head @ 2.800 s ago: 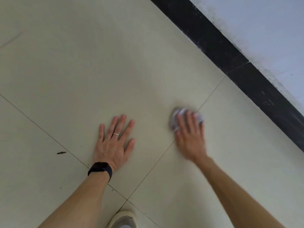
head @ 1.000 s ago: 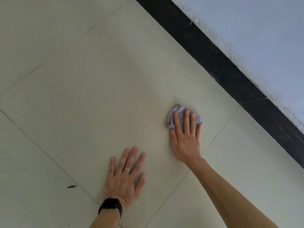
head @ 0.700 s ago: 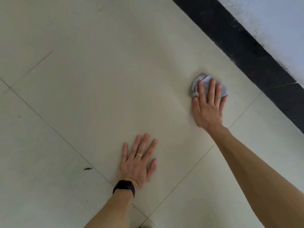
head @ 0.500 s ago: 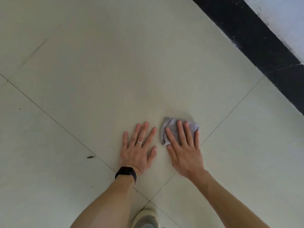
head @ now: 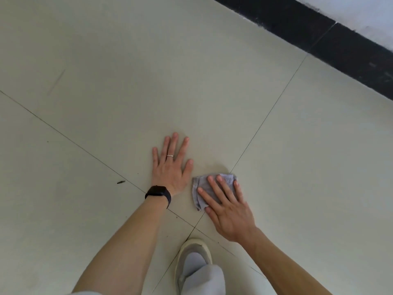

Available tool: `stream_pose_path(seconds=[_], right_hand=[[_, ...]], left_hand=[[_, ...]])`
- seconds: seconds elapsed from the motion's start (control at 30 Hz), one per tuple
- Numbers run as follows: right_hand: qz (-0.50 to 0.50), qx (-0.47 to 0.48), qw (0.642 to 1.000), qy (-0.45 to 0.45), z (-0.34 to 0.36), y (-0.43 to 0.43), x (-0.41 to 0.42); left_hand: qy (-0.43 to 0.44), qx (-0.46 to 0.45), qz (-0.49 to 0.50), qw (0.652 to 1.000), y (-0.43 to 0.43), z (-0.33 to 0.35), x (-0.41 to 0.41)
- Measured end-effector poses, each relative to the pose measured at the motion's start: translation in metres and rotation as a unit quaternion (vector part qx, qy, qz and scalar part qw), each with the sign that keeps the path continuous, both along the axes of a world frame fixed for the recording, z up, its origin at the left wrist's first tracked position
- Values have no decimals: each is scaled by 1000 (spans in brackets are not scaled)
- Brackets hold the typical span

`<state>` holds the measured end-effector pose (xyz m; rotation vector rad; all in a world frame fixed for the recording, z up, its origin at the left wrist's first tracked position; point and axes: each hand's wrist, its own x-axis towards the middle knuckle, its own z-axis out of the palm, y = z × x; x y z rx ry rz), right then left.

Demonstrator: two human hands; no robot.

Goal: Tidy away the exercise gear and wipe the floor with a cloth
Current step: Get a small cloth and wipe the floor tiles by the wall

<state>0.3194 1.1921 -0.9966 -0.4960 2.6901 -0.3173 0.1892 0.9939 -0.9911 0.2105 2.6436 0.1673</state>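
A small grey cloth (head: 201,189) lies crumpled on the pale tiled floor (head: 106,60), just right of centre. My right hand (head: 227,206) presses flat on the cloth with straight fingers, covering most of it. My left hand (head: 170,165) rests flat on the bare tile right beside the cloth, fingers spread; it wears a ring and a black wristband. No exercise gear is in view.
A black skirting strip (head: 340,43) and a white wall (head: 361,13) run along the upper right. My shoe (head: 194,249) and pale trouser leg stand at the bottom centre. A small dark speck (head: 121,182) lies on the tile left of my left wrist.
My right hand has dragged the cloth from near the skirting back toward me, past my left hand's thumb. My left hand has stayed flat on the floor.
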Motion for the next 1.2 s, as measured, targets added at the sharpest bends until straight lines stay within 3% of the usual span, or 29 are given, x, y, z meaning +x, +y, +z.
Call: stream_pose_path(seconds=[0.13,0.3,0.57,0.63,0.8,0.97,1.1,1.2], right_hand=[[-27,8,999,-26,2,-4,1],[-88,-9,993,-76,16,-19,1],[-138,18,979,-152,34,-45,-8],[-155,8,976,-153,29,-49,-6],[-198,1,979,-51,7,-60,5],[-255,25,966,-15,-8,-74,8],[-312,44,949,-2,-10,-88,6],[-406,42,913,-10,-10,-102,1]], left_hand=[[-76,-44,-65,994,-8,50,-21],[-26,-50,-59,997,-22,146,-29],[-16,-199,-185,962,-46,257,-43],[-18,-202,-185,961,-44,251,-54],[-49,-158,-201,966,-35,189,-81],[-70,-149,-293,942,-55,117,-107],[-7,-95,-354,930,-99,68,-139],[59,-45,-301,951,-143,40,-165]])
